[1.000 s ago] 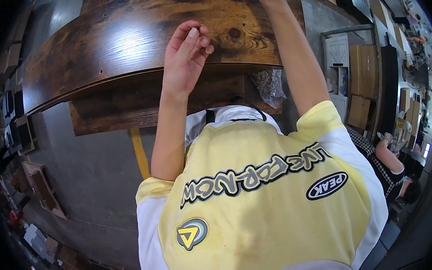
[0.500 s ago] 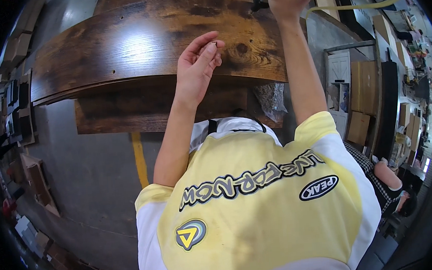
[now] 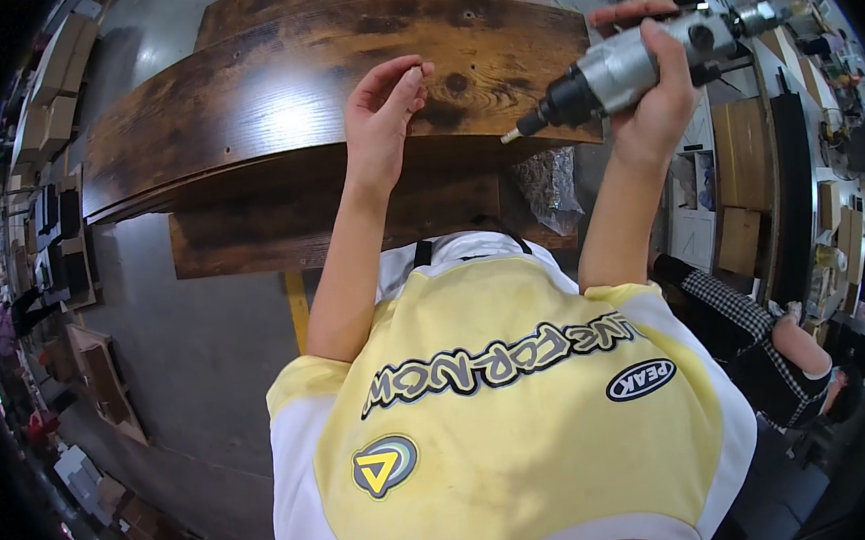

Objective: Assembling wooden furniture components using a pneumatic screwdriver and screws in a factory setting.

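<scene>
My right hand (image 3: 664,103) grips a silver and black air screwdriver (image 3: 614,75) above the right end of a dark brown wood-grain board (image 3: 181,112). The tool lies slanted, its pale bit tip near the board's front edge. Over the middle of that board, my left hand (image 3: 375,129) has its thumb and fingertips pinched together. Something small and dark may be between those fingertips, too small to name. Several small holes dot the board's surface.
A lower brown board (image 3: 250,238) sits between me and the upper one, with a clear plastic bag (image 3: 550,189) at its right. Cartons (image 3: 741,163) and a white panelled unit (image 3: 692,217) stand to the right. Another person (image 3: 758,332) is at the lower right.
My right hand has pulled the air screwdriver back from the far right of the board, turning its bit toward my left. My left hand stays pinched in nearly the same place.
</scene>
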A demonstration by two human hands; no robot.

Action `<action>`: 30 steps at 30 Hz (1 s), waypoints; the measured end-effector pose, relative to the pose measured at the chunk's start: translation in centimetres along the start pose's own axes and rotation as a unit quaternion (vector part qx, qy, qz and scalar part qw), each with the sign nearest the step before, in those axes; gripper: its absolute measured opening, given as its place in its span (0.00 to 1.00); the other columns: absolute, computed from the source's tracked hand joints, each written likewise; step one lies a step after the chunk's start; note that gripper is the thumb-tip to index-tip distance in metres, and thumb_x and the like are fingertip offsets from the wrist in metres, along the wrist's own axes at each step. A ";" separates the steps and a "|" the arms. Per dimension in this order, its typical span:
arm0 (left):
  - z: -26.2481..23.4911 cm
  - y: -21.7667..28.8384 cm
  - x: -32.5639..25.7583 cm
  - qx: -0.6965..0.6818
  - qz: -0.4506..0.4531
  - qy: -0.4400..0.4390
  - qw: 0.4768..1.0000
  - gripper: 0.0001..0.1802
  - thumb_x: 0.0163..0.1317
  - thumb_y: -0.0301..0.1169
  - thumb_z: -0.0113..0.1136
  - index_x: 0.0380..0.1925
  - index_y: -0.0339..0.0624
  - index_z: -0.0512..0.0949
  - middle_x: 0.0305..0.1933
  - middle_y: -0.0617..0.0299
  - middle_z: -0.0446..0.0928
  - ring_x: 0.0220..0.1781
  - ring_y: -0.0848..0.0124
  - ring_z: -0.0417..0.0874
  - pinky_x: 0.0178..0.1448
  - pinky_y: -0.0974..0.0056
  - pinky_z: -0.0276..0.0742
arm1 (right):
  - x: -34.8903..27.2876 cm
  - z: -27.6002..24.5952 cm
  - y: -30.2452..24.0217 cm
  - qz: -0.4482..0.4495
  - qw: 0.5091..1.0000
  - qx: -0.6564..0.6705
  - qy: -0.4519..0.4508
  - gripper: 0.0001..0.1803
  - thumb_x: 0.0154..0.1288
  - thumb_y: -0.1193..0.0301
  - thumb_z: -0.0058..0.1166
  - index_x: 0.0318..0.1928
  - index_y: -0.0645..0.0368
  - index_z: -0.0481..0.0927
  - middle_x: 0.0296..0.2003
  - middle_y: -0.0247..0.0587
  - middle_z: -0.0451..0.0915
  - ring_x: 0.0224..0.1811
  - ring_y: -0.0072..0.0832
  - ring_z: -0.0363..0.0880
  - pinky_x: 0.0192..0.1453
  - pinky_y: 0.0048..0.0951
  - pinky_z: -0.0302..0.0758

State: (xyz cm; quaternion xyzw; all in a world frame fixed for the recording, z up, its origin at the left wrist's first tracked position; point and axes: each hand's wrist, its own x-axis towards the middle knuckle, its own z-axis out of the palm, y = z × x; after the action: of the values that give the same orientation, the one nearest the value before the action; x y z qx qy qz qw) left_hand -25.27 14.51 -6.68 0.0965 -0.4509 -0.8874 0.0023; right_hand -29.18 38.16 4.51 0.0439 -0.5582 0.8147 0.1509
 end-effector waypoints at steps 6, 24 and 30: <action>3.1 0.9 -5.0 0.163 -0.041 -0.089 0.982 0.14 0.70 0.26 0.65 0.53 0.36 0.85 0.46 0.60 0.88 0.43 0.80 0.81 0.51 0.72 0.76 | -2.5 -1.6 -3.7 -0.022 0.989 0.083 0.118 0.19 0.62 0.69 0.52 0.53 0.61 0.72 0.44 0.48 0.80 0.50 0.47 0.84 0.68 0.50 0.76; 0.8 4.9 -10.2 -0.228 -0.238 -0.052 0.943 0.16 0.77 0.39 0.57 0.58 0.44 0.79 0.53 0.58 0.86 0.56 0.68 0.87 0.52 0.67 0.82 | -4.6 5.7 -0.9 -0.083 0.984 0.098 0.121 0.20 0.61 0.67 0.49 0.52 0.62 0.70 0.43 0.50 0.79 0.50 0.53 0.83 0.70 0.57 0.73; -3.5 7.1 -12.3 -0.273 -0.284 -0.047 0.918 0.16 0.78 0.43 0.56 0.54 0.45 0.80 0.49 0.62 0.86 0.47 0.75 0.87 0.46 0.70 0.81 | -9.7 11.0 -0.8 -0.075 0.975 0.058 0.200 0.20 0.61 0.67 0.48 0.52 0.62 0.69 0.43 0.50 0.79 0.50 0.52 0.82 0.68 0.55 0.74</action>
State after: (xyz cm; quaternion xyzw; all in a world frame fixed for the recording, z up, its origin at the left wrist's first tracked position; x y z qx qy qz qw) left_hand -13.17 8.66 -0.90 0.1746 -0.1439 -0.9428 -0.2449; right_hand -20.80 26.32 7.02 -0.0693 -0.4641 0.8240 0.3174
